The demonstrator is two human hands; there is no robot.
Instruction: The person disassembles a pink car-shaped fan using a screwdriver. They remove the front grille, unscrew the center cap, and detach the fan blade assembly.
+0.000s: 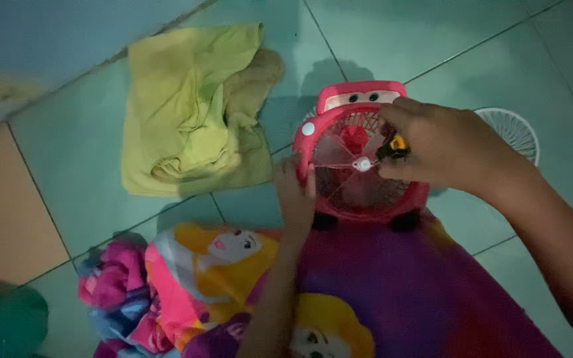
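Fan: a small pink plastic car-shaped fan (pixel 359 156) with cartoon eyes on top sits on the pale green tiled floor (pixel 432 40), just past centre toward one o'clock, its blades bare and facing the camera.
Left hand: the left hand (pixel 294 192) braces the fan's rim at its nine o'clock edge, fingers pressed together flat against the plastic.
Right hand: the right hand (pixel 442 146) comes in from three o'clock, fingers pinching a short yellow-and-black tool (pixel 394 148) just beside the white hub cap (pixel 363 164) at the middle of the blades.
Grille: a white round wire fan grille (pixel 512 131) lies on the floor at three o'clock, partly hidden behind the right wrist, apart from the fan.
Cloth: a crumpled yellow cloth (pixel 190 113) lies at eleven o'clock, well apart from the fan.
Blanket: a purple and pink cartoon-print blanket (pixel 392 292) spreads across the six o'clock side, touching the fan's black feet.
Doing it well, as I judge it: hold the rim firm so the body cannot twist, keep the tool square to the hub, and work slowly; the light is dim and the tip is hard to see.
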